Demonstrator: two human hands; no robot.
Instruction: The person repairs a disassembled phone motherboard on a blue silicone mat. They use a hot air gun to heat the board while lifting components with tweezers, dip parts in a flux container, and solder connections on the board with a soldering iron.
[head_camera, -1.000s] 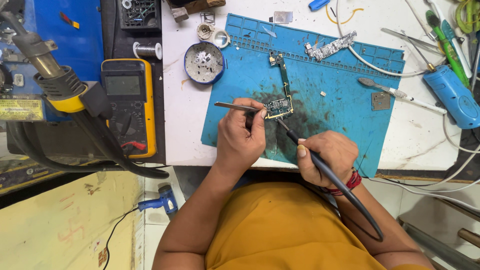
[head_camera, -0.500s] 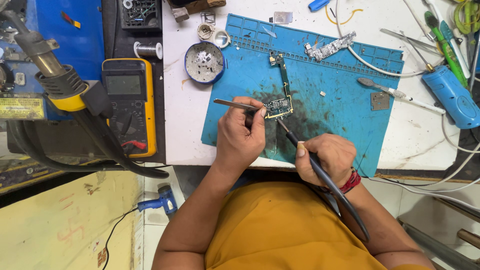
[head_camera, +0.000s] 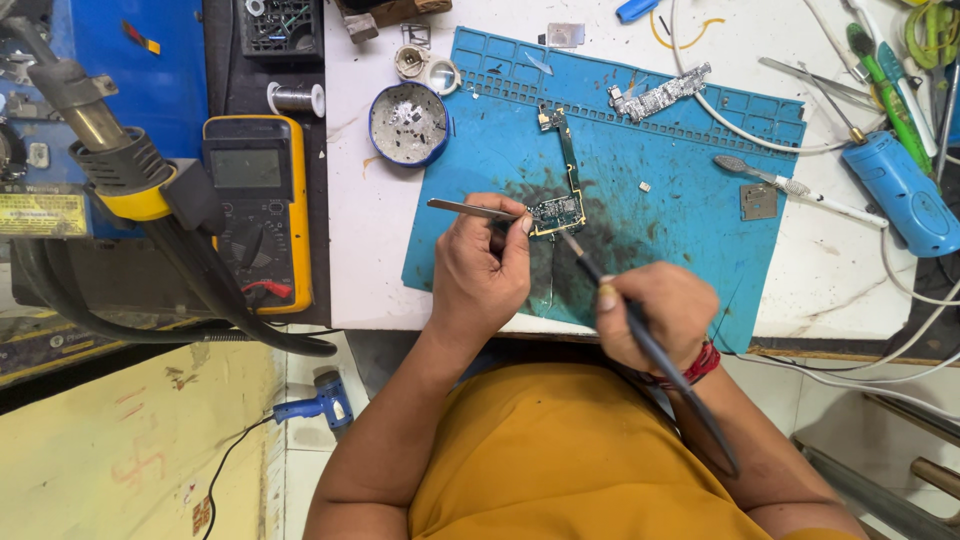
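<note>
Pinching tweezers (head_camera: 470, 209), the left hand (head_camera: 480, 270) steadies a light, fragile circuit board (head_camera: 557, 212) by its edge while right hand (head_camera: 655, 318) fingers grip a soldering iron (head_camera: 640, 335).

On the blue work mat (head_camera: 680, 190), near its front edge, the left hand (head_camera: 480, 270) grips tweezers (head_camera: 470, 209) whose tips meet a small circuit board (head_camera: 557, 211); the right hand (head_camera: 655, 315) holds a soldering iron (head_camera: 640, 330), tip touching the board; a round blue dish (head_camera: 408, 124) sits off the mat's back-left corner.
</note>
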